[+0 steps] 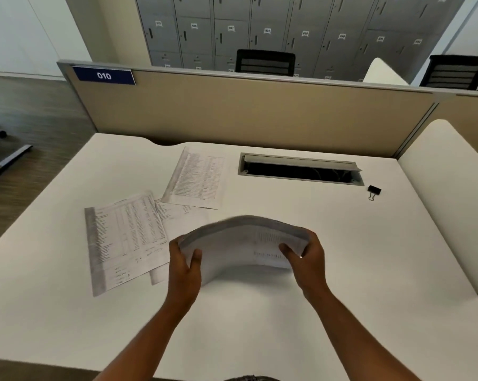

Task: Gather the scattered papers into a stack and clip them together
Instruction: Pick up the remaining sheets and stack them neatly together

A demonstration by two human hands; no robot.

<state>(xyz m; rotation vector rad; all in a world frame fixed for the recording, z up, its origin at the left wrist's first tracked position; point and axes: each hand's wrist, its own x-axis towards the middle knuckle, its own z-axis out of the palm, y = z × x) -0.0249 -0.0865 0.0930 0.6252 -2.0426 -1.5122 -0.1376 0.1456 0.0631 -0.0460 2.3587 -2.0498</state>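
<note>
Head view, and both hands are on the paper: the left hand (pixel 184 261) grips the left end of the stack (pixel 240 243), thumb on the near face, fingers wrapped behind, while the right hand (pixel 305 257) clasps the right end the same way. Thin white sheets, bowed upward into an arch between the 2 grips, lifted just above the matte white counter (pixel 342 270). Motion blur smears the stack's top edge, and the faint printed rows on it cannot be read.

Left of the hands, a printed sheet (pixel 125 237) with a grey column down its side lies flat, overlapping a second sheet (pixel 174 218) that is mostly covered. Farther back rests another page (pixel 198 177) of dense table text. A small black binder clip (pixel 374 191) with wire handles sits well apart at the right, beside a metal-rimmed cable slot (pixel 299 169) with its lid tipped up.
</note>
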